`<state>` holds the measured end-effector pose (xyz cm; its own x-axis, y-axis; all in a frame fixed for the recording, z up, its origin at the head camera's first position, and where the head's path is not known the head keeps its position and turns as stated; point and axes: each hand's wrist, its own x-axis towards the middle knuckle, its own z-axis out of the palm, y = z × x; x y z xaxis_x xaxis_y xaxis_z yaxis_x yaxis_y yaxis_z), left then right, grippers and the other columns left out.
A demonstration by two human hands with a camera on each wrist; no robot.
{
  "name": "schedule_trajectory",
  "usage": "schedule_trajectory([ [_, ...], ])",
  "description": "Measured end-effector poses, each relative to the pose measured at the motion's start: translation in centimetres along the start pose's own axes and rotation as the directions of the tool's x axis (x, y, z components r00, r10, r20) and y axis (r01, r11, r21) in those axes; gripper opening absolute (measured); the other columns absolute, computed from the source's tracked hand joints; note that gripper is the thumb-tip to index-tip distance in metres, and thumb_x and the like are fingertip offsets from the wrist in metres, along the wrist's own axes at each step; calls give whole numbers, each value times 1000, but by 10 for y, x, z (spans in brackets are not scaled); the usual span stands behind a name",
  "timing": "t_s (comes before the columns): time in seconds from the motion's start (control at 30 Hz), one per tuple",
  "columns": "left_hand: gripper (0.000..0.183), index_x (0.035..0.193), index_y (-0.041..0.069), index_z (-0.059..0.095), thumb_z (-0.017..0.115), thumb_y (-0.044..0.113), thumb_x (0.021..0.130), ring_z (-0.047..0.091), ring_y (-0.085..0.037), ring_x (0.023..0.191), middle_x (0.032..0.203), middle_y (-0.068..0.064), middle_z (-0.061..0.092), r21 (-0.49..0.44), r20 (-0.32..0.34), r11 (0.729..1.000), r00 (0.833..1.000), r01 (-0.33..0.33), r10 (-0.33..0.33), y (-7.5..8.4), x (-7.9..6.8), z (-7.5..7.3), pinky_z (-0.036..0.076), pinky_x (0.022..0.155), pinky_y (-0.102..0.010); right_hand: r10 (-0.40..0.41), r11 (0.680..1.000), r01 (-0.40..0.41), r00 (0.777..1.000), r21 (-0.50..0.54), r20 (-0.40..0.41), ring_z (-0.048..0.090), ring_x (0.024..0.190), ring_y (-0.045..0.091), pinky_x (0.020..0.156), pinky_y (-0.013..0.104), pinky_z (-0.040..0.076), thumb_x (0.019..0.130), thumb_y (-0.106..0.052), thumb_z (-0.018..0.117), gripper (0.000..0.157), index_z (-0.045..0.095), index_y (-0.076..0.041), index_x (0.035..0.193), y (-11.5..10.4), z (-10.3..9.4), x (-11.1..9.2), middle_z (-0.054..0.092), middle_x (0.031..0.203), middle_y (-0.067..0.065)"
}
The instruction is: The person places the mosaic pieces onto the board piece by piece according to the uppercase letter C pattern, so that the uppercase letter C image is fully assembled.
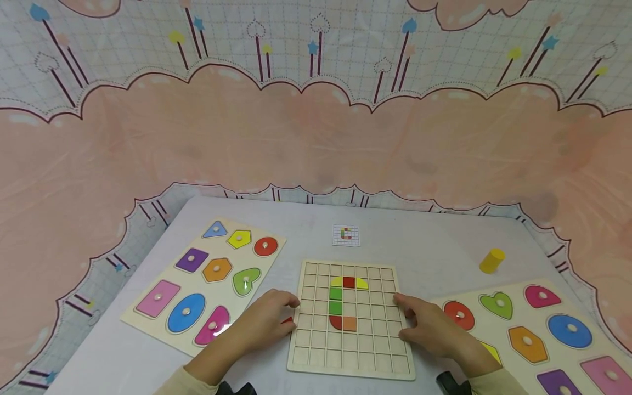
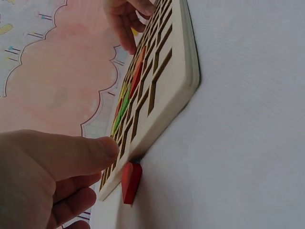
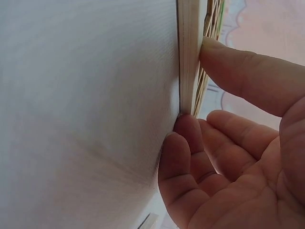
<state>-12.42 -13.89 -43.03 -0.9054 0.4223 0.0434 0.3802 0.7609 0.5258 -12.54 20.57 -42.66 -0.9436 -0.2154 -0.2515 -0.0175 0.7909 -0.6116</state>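
A wooden grid board (image 1: 351,368) lies on the white table, with several coloured pieces in its cells: yellow curved corners, a red square (image 1: 349,282), green squares (image 1: 336,294), a red curved corner (image 1: 334,322) and an orange square (image 1: 349,324). My left hand (image 1: 266,321) grips the board's left edge, thumb on the rim in the left wrist view. Beside that edge, near the left fingers, stands a loose red piece (image 2: 131,183) with a curved side. On the opposite edge my right hand (image 3: 238,157) holds the board, thumb on top and fingertips low against its side.
Beyond the board lies a small pattern card (image 1: 346,236). Knobbed shape-puzzle boards flank it, one at left (image 1: 163,336) and one at right (image 1: 494,296). A yellow cylinder (image 1: 491,261) stands at the back right. Patterned cloth (image 1: 316,142) hangs behind the table.
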Motion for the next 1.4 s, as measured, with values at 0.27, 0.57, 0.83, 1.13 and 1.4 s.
schedule_trajectory([
  [0.27, 32, 108, 4, 70, 83, 13, 80, 58, -20, 99, 101, 0, 65, -6, 7, 999, 999, 32, -32, -6, -4, 2, 53, 89, -43, -4, 1000, 5, 1000, -15, 1, 53, 96, 21, 86, 39, 51, 78, -9, 84, 75, 51, -6, 145, 0, -1, 1, 61, 107, 2],
  [0.57, 32, 106, 5, 69, 84, 12, 78, 57, -18, 95, 98, 2, 64, -19, 2, 999, 999, 50, -50, -11, -10, 3, 52, 89, -43, -8, 1000, 8, 1000, -13, -4, 52, 95, 20, 84, 38, 50, 78, -8, 84, 75, 51, -5, 145, 1, 0, 0, 60, 106, 2],
  [0.83, 30, 105, 7, 69, 83, 13, 80, 55, -15, 92, 95, 7, 61, -14, 11, 1000, 1000, 28, -28, -12, -14, 6, 52, 87, -38, 2, 1000, -2, 1000, -21, -6, 53, 95, 20, 85, 39, 51, 78, -9, 84, 74, 51, -5, 145, 1, 0, 1, 61, 107, 3],
  [1.13, 22, 102, 8, 69, 80, 7, 83, 54, -14, 90, 91, 9, 60, -11, 1, 1000, 1000, 6, -6, -13, -14, 6, 53, 85, -37, 12, 1000, -12, 1000, -5, -3, 53, 96, 20, 87, 40, 51, 78, -9, 84, 75, 51, -6, 145, 0, 0, 0, 62, 109, 3],
  [1.4, 27, 108, 6, 69, 80, 10, 83, 56, -18, 97, 98, 5, 62, -2, 6, 999, 999, 37, -37, -16, -14, 6, 52, 91, -42, 5, 1000, -5, 1000, -8, -5, 53, 96, 21, 88, 41, 52, 78, -9, 84, 74, 52, -5, 144, 0, 0, 0, 62, 109, 3],
])
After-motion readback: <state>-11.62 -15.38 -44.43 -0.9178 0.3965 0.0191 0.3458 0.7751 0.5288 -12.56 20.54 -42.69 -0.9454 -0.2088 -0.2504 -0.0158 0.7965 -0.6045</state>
